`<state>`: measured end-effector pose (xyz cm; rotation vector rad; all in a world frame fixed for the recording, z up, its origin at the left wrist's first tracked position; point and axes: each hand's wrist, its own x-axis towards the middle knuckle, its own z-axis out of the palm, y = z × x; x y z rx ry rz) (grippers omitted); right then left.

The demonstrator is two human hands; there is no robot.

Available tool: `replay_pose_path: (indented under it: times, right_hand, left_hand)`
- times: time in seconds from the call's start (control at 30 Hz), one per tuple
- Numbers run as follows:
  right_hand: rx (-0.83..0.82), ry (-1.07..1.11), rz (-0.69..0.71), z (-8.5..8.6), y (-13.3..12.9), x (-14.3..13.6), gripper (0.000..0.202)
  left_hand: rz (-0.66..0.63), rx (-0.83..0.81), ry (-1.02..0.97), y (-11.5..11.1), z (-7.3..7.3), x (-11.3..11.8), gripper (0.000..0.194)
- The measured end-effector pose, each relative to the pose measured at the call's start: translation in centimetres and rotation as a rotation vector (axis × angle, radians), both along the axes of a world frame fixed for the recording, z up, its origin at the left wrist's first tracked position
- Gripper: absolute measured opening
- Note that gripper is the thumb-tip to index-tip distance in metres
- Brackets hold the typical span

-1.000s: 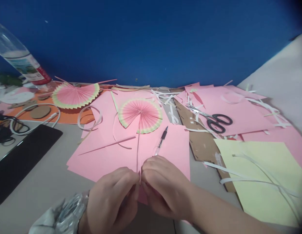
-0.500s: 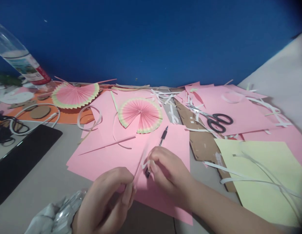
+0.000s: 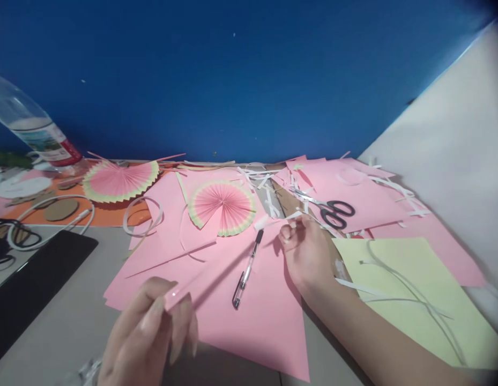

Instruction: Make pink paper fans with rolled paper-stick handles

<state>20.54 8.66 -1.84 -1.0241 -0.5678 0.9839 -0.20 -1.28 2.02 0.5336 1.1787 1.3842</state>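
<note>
My left hand (image 3: 150, 327) pinches the near end of a narrow pink paper strip (image 3: 210, 273), which is blurred and slants up to the right over pink sheets. In my right hand (image 3: 307, 252), curled fingers hold a thin white strip (image 3: 291, 215). That strip stretches left toward the far end of the pink one, and I cannot tell whether it is stuck there. A capped black pen (image 3: 246, 273) lies on the pink sheets (image 3: 273, 316) between my hands. Just beyond it rests a pleated pink paper fan (image 3: 222, 206) with a yellow-green rim.
Black-handled scissors (image 3: 333, 212) lie at right, with paper scraps around them. A pale yellow sheet (image 3: 417, 279) carries loose strips. At left are a second fan (image 3: 120, 182), a plastic bottle (image 3: 43, 134), a white cable (image 3: 15, 236) and a black phone (image 3: 43, 295).
My hands have moved apart, the left toward me and leftward, the right up and rightward with the white strip. The pen now shows in full, and the view has shifted slightly.
</note>
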Motion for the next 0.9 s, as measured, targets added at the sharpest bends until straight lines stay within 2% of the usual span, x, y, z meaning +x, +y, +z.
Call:
replay_pose_path:
  times: [0.13, 0.23, 0.37, 0.5, 0.6, 0.7, 0.77, 0.83, 0.9]
  right_hand:
    - [-0.017, 0.119, -0.071, -0.2, 0.6, 0.4, 0.008]
    - [-0.027, 0.165, -0.078, -0.4, 0.6, 0.8, 0.010]
    - [0.006, 0.152, -0.075, -0.2, 1.0, 2.6, 0.018]
    - [0.054, 0.040, -0.123, 0.1, 1.8, 4.8, 0.019]
    - [0.036, -0.087, -0.160, 0.1, 2.0, 5.0, 0.014]
    - [0.025, -0.271, -0.183, 0.2, 1.7, 3.9, 0.049]
    - [0.039, -0.400, -0.189, 0.5, 1.3, 3.2, 0.065]
    - [0.081, -0.522, -0.186, 0.8, 0.7, 2.9, 0.071]
    - [0.187, -0.615, -0.139, 1.2, 0.0, 2.8, 0.061]
  left_hand:
    - [0.128, -0.067, -0.045, 2.0, 0.7, -1.1, 0.031]
    - [0.203, -0.080, -0.049, 2.7, 0.8, -1.6, 0.040]
    - [0.218, -0.055, -0.066, 2.7, 0.4, -1.7, 0.040]
    - [0.189, 0.052, -0.124, 2.8, -0.5, -2.1, 0.032]
    - [0.122, 0.084, -0.118, 2.7, -1.1, -2.5, 0.026]
    - [-0.020, 0.065, -0.097, 2.5, -1.5, -2.9, 0.026]
    - [-0.059, 0.031, -0.094, 2.3, -1.8, -3.0, 0.023]
    - [-0.056, 0.003, -0.095, 2.0, -2.1, -3.0, 0.021]
    - [-0.104, 0.010, -0.093, 1.8, -2.4, -2.8, 0.021]
